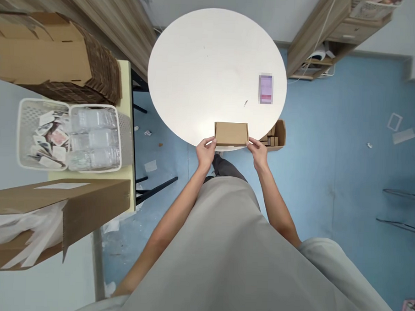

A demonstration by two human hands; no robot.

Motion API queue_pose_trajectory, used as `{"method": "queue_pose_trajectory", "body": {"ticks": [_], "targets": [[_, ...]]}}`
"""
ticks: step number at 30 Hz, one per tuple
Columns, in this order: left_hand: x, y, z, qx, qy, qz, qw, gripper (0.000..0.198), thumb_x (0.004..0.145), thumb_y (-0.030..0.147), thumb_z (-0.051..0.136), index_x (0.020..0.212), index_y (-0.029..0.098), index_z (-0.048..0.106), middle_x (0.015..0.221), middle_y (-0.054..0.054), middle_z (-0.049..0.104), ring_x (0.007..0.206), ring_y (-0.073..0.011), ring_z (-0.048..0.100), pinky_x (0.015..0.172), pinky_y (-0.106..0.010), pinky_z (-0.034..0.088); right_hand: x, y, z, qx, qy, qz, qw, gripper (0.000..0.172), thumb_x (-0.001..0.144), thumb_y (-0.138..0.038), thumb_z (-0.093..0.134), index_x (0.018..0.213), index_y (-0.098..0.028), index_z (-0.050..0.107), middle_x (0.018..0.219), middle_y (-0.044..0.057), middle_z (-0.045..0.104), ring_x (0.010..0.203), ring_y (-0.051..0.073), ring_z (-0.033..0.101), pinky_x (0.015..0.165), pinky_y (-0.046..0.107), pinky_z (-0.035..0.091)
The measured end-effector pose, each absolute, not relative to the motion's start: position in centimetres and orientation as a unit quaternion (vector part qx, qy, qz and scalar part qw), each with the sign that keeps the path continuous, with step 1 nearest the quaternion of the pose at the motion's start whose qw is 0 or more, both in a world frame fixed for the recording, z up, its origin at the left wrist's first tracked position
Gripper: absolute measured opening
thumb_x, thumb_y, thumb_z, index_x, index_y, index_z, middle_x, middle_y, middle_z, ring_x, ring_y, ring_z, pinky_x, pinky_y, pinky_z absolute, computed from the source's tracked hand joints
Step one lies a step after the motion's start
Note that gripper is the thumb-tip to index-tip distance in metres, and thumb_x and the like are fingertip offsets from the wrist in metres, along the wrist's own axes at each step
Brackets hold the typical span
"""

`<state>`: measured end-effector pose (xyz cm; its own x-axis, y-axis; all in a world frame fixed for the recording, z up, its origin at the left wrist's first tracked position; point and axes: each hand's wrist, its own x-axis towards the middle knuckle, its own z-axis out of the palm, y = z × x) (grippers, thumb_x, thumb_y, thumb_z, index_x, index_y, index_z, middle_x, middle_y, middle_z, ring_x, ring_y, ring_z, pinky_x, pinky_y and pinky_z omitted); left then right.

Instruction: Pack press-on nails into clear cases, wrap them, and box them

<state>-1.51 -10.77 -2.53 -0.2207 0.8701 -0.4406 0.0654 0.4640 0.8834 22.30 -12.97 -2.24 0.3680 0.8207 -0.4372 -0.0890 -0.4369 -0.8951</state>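
Note:
A small brown cardboard box (pixel 231 134) with its lid down lies at the near edge of the round white table (pixel 211 59). My left hand (pixel 205 153) grips its left end, thumb and fingers pinched on the corner. At the opposite end, my right hand (pixel 258 153) holds the right corner the same way. What is inside the box is hidden. Farther right on the tabletop lies a blurred purple rectangular item (pixel 266 89), apart from both hands.
Below the table's right edge stands an open carton (pixel 280 135) with small boxes in it. On a side table to the left are flattened cardboard (pixel 43 52), white baskets (pixel 21 133) of cards and clear plastic packs, and a large carton (pixel 98 199). Paper scraps litter the blue floor.

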Motion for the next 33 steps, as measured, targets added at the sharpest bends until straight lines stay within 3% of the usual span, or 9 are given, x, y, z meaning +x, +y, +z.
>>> {"method": "queue_pose_trajectory", "body": {"ticks": [6, 9, 14, 24, 33], "targets": [[4.8, -16.4, -2.3, 0.289, 0.642, 0.407, 0.582, 0.010, 0.096, 0.024, 0.075, 0.105, 0.019, 0.075, 0.119, -0.012, 0.086, 0.119, -0.0245, 0.084, 0.113, -0.042, 0.067, 26.2, -21.7, 0.5, -0.697, -0.192, 0.455, 0.519, 0.060, 0.064, -0.053, 0.100, 0.110, -0.021, 0.079, 0.125, 0.013, 0.086, 0.127, 0.030, 0.078, 0.120, 0.048, 0.059], [7.3, -17.7, -1.5, 0.326, 0.629, 0.368, 0.602, 0.008, 0.094, 0.022, 0.076, 0.101, 0.020, 0.075, 0.115, -0.012, 0.087, 0.116, -0.0259, 0.084, 0.112, -0.044, 0.066, 28.2, -25.6, 1.2, -0.715, -0.129, 0.448, 0.522, 0.056, 0.061, -0.049, 0.100, 0.103, -0.022, 0.076, 0.117, 0.010, 0.086, 0.120, 0.027, 0.077, 0.116, 0.047, 0.059], [10.4, -18.1, -0.5, 0.403, 0.615, 0.294, 0.610, 0.014, 0.092, 0.019, 0.078, 0.105, 0.020, 0.079, 0.120, -0.012, 0.088, 0.113, -0.0280, 0.085, 0.111, -0.045, 0.067, 31.2, -28.8, 0.2, -0.733, -0.043, 0.434, 0.522, 0.044, 0.068, -0.052, 0.095, 0.094, -0.023, 0.073, 0.109, 0.006, 0.083, 0.118, 0.024, 0.076, 0.108, 0.040, 0.061], [24.2, -14.2, -3.8, 0.477, 0.598, 0.175, 0.620, 0.023, 0.099, 0.024, 0.076, 0.120, 0.017, 0.083, 0.135, -0.016, 0.086, 0.114, -0.0306, 0.086, 0.109, -0.046, 0.066, 44.4, -26.1, -3.9, -0.771, -0.043, 0.419, 0.478, 0.050, 0.081, -0.057, 0.086, 0.115, -0.023, 0.074, 0.140, 0.014, 0.080, 0.137, 0.028, 0.071, 0.111, 0.044, 0.061], [36.7, -9.2, -11.7, 0.441, 0.609, 0.101, 0.651, 0.036, 0.098, 0.024, 0.076, 0.132, 0.016, 0.083, 0.143, -0.017, 0.083, 0.116, -0.0308, 0.084, 0.114, -0.049, 0.064, 60.0, -18.9, -11.4, -0.818, -0.134, 0.426, 0.362, 0.034, 0.090, -0.045, 0.076, 0.115, -0.022, 0.074, 0.132, 0.013, 0.082, 0.117, 0.025, 0.075, 0.112, 0.050, 0.062]]}}
